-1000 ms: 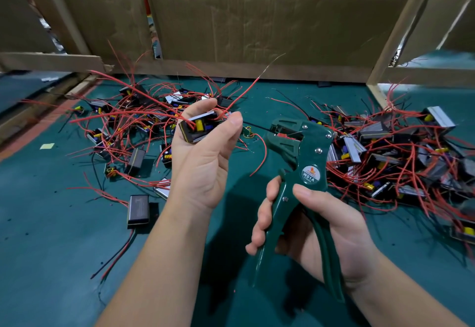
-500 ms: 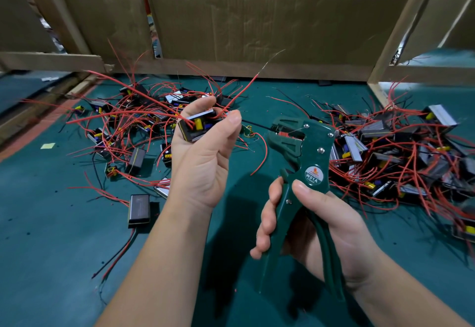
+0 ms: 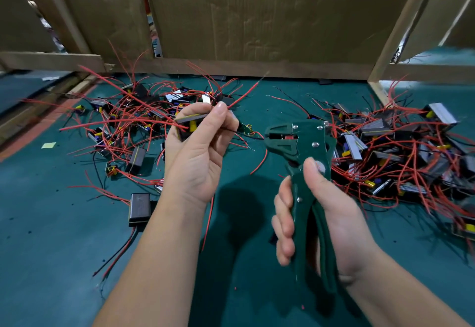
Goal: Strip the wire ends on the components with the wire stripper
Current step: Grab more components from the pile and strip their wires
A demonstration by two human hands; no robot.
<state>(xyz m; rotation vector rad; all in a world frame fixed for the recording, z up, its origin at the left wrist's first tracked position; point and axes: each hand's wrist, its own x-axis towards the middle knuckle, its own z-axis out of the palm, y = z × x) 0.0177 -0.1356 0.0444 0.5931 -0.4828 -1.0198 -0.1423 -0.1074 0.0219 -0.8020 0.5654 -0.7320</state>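
The wire stripper (image 3: 305, 144) has a dark green body with a matt painted look, bright metal rivets (image 3: 314, 143) and smooth green plastic handles (image 3: 299, 236). Just left of it, the component (image 3: 191, 123) shows a dull grey face and a yellow plastic part. The pile of parts (image 3: 401, 152) right of the stripper has shiny, metal-looking cases. The wires (image 3: 243, 95) wear smooth red plastic sleeves. Under the stripper the table top (image 3: 51, 262) is matt teal and speckled. Behind it stand creased brown cardboard (image 3: 257, 23) and rough bare wooden rails (image 3: 51, 61).
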